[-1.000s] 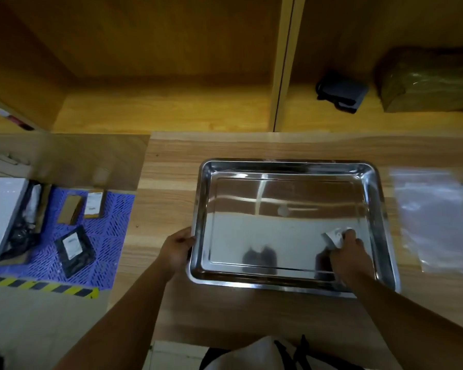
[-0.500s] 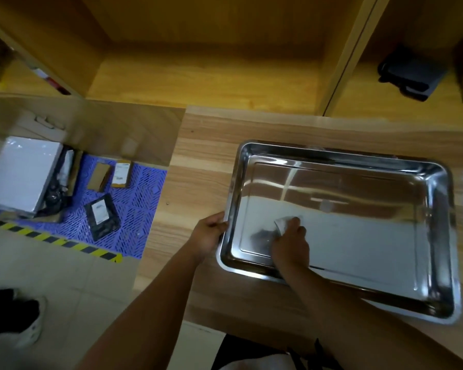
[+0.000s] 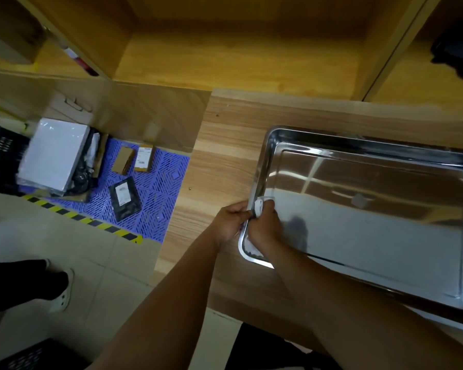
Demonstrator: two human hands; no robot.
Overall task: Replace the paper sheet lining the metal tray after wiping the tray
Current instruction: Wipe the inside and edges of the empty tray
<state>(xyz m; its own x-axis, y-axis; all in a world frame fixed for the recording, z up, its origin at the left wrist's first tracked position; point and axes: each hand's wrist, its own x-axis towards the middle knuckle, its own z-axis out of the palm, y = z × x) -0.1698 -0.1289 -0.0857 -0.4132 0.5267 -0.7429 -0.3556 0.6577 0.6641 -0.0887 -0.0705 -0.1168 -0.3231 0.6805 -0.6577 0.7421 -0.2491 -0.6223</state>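
Observation:
A shiny rectangular metal tray (image 3: 385,153) lies bare on the wooden counter (image 3: 225,145), with no paper in it. My left hand (image 3: 231,220) grips the tray's left rim from outside. My right hand (image 3: 265,225) is closed on a small white wipe (image 3: 259,205) and presses it against the inside of the tray's left wall, right beside my left hand. The tray's right end runs out of view.
Open wooden shelves (image 3: 238,57) stand behind the counter, with a dark object (image 3: 457,54) at the far right. On the floor to the left a blue mat (image 3: 155,188) holds small boxes, a white box (image 3: 56,153) and a black packet. A shoe (image 3: 63,292) stands on the tiles.
My right hand has slid the wipe from the tray's right side across its floor to the left wall. The view has swung left, so the clear plastic sheet at the right is out of sight.

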